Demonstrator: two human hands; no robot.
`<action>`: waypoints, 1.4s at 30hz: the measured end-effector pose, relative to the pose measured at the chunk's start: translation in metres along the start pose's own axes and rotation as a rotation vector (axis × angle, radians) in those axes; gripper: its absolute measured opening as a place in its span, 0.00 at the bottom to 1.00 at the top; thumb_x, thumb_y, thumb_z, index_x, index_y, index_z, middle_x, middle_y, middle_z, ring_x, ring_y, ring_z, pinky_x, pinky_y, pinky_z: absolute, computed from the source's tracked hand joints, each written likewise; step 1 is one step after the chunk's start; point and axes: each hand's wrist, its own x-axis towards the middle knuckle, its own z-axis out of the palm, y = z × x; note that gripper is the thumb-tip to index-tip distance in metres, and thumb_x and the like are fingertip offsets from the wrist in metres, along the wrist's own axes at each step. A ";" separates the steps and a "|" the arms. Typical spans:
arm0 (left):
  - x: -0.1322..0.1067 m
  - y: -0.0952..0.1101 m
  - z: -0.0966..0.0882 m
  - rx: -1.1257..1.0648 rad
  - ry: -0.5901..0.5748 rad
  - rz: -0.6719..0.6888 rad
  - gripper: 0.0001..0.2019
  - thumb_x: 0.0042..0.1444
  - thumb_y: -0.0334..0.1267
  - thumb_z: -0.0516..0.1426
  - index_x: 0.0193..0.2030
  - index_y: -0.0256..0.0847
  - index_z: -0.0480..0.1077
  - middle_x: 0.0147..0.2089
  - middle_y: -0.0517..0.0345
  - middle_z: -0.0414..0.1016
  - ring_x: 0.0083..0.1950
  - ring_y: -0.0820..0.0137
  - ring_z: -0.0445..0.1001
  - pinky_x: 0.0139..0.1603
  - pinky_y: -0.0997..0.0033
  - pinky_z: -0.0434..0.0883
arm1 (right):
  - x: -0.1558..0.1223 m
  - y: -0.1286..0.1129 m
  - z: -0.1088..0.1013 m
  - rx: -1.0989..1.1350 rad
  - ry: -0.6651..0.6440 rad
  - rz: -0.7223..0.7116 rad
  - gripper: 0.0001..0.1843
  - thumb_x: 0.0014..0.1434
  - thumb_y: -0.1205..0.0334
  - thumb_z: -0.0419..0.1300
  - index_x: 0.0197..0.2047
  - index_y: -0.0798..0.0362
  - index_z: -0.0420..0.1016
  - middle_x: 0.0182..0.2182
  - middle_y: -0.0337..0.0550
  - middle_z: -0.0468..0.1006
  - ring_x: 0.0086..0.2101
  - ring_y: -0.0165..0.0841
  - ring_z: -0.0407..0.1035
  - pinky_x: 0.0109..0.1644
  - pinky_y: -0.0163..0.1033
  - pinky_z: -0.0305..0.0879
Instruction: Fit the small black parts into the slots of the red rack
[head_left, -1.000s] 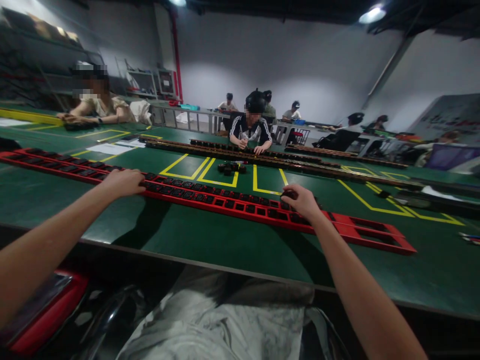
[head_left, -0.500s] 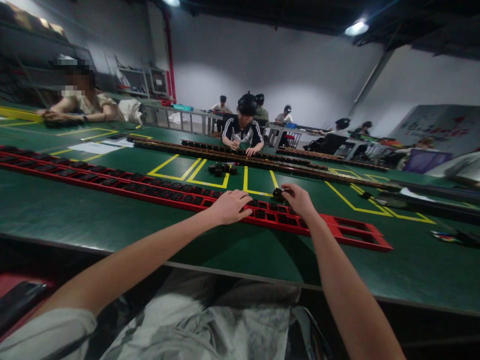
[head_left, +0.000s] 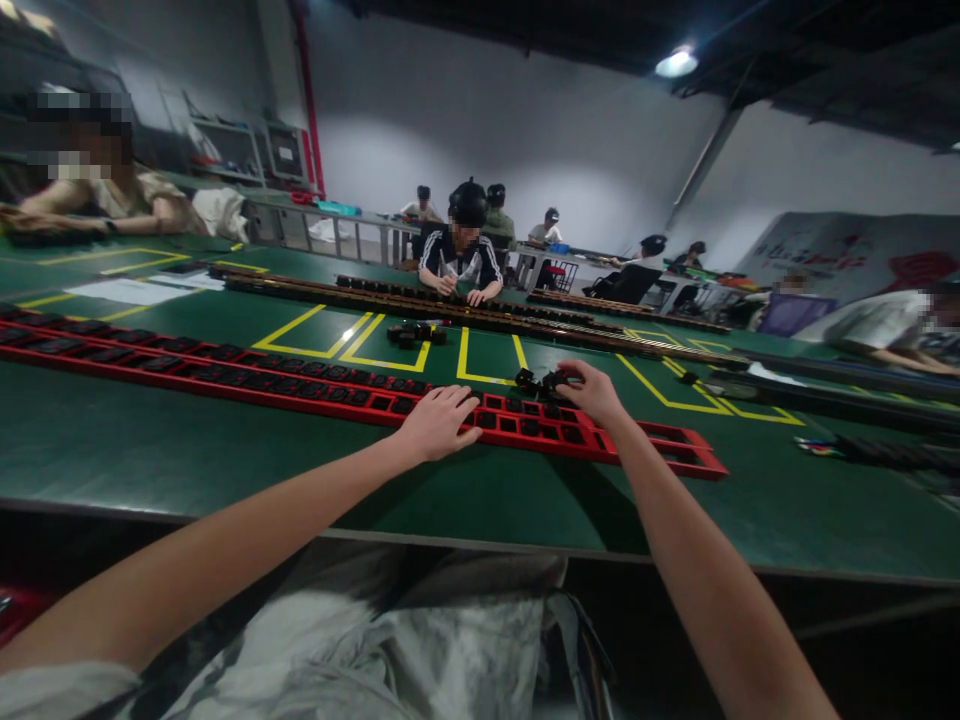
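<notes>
A long red frame [head_left: 517, 438] lies across the bench in front of me, with small black blocks [head_left: 352, 396] seated in many of its openings. My left hand [head_left: 441, 425] rests over the frame with its fingers stretched out, and what lies under the palm is hidden. Beyond the frame's far edge, my right hand [head_left: 594, 392] pinches a small black block [head_left: 555, 383] between thumb and fingers. Just left of it, a similar black block [head_left: 526, 380] sits on the green bench top.
Several loose black pieces [head_left: 416, 334] lie farther back on the green bench [head_left: 300, 440], among yellow tape outlines. Long dark rails [head_left: 420, 305] run across behind them, where a co-worker [head_left: 461, 250] sits. White papers [head_left: 135, 290] are at left, a dark cable bundle [head_left: 862, 450] at right.
The view has swung a little to the right. My right hand has shifted slightly right along the frame, and a black block now shows apart from its fingers. My left hand stays on the frame.
</notes>
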 end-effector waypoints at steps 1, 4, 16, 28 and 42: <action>0.000 0.000 0.000 -0.007 -0.007 -0.005 0.27 0.64 0.55 0.48 0.61 0.41 0.67 0.66 0.44 0.65 0.66 0.54 0.63 0.65 0.52 0.60 | -0.005 0.006 -0.007 0.012 0.011 0.015 0.21 0.49 0.64 0.65 0.48 0.54 0.76 0.46 0.48 0.79 0.46 0.39 0.75 0.53 0.49 0.73; 0.000 -0.001 0.001 -0.020 -0.026 -0.015 0.27 0.63 0.56 0.49 0.61 0.42 0.67 0.67 0.45 0.65 0.66 0.54 0.63 0.65 0.51 0.60 | -0.019 0.019 -0.024 0.047 0.022 0.042 0.21 0.49 0.63 0.65 0.48 0.54 0.76 0.47 0.49 0.79 0.48 0.40 0.74 0.54 0.49 0.72; -0.003 -0.005 0.001 -0.001 -0.074 -0.037 0.28 0.63 0.56 0.49 0.63 0.41 0.66 0.68 0.46 0.64 0.67 0.55 0.62 0.67 0.51 0.60 | -0.030 0.010 -0.035 -0.032 -0.062 0.014 0.20 0.48 0.69 0.65 0.47 0.55 0.78 0.45 0.48 0.79 0.44 0.39 0.74 0.52 0.46 0.71; -0.003 -0.006 0.000 -0.007 -0.095 -0.045 0.31 0.63 0.57 0.48 0.64 0.38 0.66 0.67 0.46 0.64 0.67 0.55 0.63 0.67 0.52 0.60 | -0.034 0.007 -0.029 -0.004 -0.205 0.021 0.22 0.50 0.66 0.66 0.50 0.56 0.76 0.44 0.47 0.79 0.43 0.36 0.72 0.49 0.42 0.66; -0.002 -0.006 -0.001 -0.010 -0.096 -0.050 0.30 0.63 0.58 0.48 0.64 0.41 0.65 0.68 0.48 0.64 0.67 0.55 0.62 0.66 0.50 0.61 | -0.033 0.004 -0.030 -0.060 -0.268 0.056 0.13 0.48 0.59 0.66 0.37 0.53 0.74 0.36 0.40 0.76 0.35 0.33 0.68 0.40 0.39 0.63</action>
